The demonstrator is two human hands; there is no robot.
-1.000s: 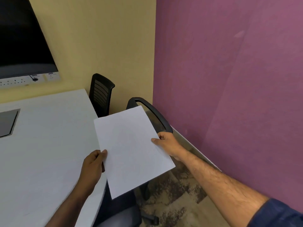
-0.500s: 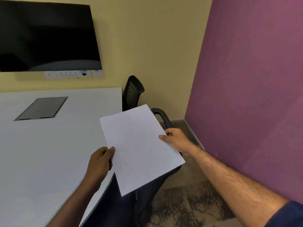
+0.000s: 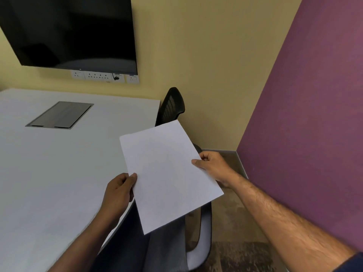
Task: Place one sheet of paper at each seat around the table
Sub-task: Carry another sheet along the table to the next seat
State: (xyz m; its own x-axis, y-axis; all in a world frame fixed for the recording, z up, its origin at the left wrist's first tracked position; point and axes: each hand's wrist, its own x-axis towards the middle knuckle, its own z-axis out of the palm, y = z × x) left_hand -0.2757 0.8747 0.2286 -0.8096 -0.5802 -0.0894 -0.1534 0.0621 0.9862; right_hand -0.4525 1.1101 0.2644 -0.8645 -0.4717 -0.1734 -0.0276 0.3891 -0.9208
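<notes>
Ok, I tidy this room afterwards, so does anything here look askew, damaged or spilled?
Nothing stands out. The paper is flat and uncreased, held by both hands, left hand and right hand. The table shows no spill, its hatch lies closed, and the chair stands upright.

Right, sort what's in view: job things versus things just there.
Job: paper, held by left hand and right hand; white table; near chair; far chair.
Just there: wall screen; socket strip; table hatch.
</notes>
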